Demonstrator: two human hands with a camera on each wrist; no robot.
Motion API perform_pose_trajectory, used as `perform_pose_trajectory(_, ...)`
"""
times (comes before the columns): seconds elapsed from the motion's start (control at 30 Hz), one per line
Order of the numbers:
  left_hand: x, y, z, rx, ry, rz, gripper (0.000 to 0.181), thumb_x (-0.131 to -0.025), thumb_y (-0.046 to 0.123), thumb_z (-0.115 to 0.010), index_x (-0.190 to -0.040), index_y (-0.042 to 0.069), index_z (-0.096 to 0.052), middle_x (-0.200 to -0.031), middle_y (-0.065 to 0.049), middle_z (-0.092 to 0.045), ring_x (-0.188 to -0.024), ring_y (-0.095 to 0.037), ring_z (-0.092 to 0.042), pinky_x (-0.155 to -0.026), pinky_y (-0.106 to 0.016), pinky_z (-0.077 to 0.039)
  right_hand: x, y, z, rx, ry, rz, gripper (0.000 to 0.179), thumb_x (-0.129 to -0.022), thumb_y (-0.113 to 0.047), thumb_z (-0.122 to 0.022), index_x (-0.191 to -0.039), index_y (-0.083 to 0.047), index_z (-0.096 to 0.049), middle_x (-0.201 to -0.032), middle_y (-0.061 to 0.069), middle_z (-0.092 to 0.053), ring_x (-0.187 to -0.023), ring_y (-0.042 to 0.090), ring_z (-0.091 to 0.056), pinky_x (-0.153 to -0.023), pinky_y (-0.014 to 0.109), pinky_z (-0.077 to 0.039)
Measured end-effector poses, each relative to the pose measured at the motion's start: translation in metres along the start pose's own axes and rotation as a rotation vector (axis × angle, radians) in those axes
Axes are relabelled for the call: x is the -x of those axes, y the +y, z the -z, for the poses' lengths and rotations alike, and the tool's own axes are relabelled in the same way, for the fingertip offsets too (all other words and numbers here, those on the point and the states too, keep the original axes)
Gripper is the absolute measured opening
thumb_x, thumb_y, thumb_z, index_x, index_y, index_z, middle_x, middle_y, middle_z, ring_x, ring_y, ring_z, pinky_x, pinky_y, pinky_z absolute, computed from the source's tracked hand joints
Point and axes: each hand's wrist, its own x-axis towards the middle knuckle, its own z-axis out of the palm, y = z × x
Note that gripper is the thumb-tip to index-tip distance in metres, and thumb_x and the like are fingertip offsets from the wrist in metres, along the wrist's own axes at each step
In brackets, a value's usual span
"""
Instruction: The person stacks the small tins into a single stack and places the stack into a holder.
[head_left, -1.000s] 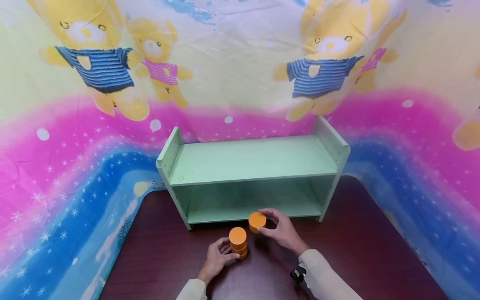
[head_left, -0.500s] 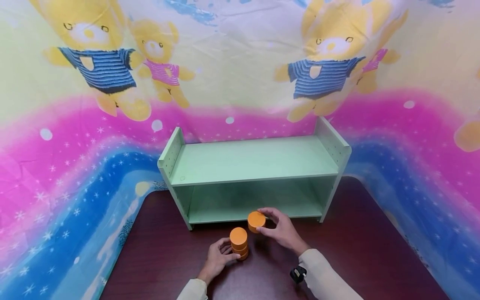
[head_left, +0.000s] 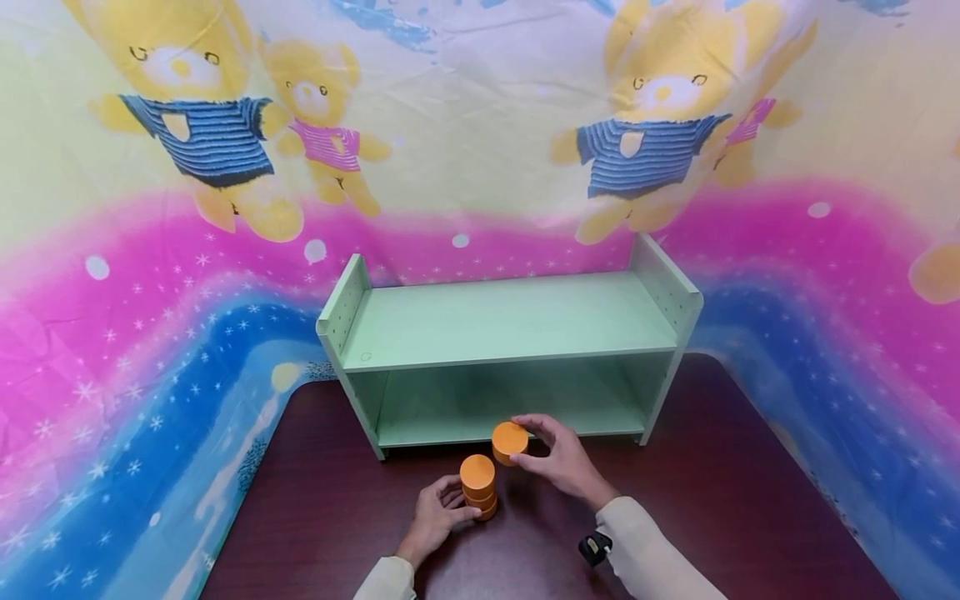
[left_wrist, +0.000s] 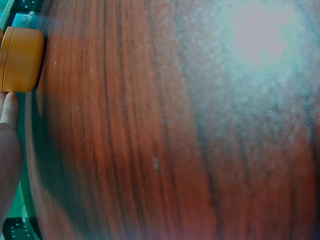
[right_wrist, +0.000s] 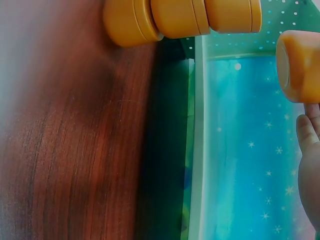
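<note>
Several squat orange round jars appear, with lid seams showing in the right wrist view. A stack of three jars [head_left: 478,473] stands upright on the table, slightly stepped. My left hand [head_left: 435,515] holds its lower part, thumb at the front and fingers round the left side. In the left wrist view only one jar [left_wrist: 22,60] of the stack shows well, with a fingertip against it. My right hand [head_left: 564,458] pinches another jar [head_left: 510,443] by its side, in the air just right of the stack's top and apart from it; that jar [right_wrist: 302,67] also shows in the right wrist view.
Behind the hands stands a pale green two-tier shelf [head_left: 510,321] with raised side panels. The dark reddish-brown table [head_left: 712,492] runs under everything. A bear-printed cloth [head_left: 480,150] hangs behind and at both sides.
My right hand has shifted slightly left with its jar, closer to the stack. The left hand and the stack stay as they were.
</note>
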Motion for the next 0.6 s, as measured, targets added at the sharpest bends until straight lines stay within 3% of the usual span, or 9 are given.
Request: perform_pose_trajectory(0.6,0.0008,0.0005,-0.0004,-0.004,0.0,-0.022,0.058,-0.067,0.0,-0.081,-0.118,-0.01,-0.054,-0.118,-0.023,-0.057,-0.109,-0.033,-0.056,-0.091,-0.033,-0.05,-0.0026,-0.0057,-0.0091,-0.032,-0.034,0.041,0.049,-0.077,-0.005,-0.076,-0.121,0.004,-0.054,-0.122,0.015,-0.057,-0.114,0.027,-0.053,-0.1,0.047,-0.041)
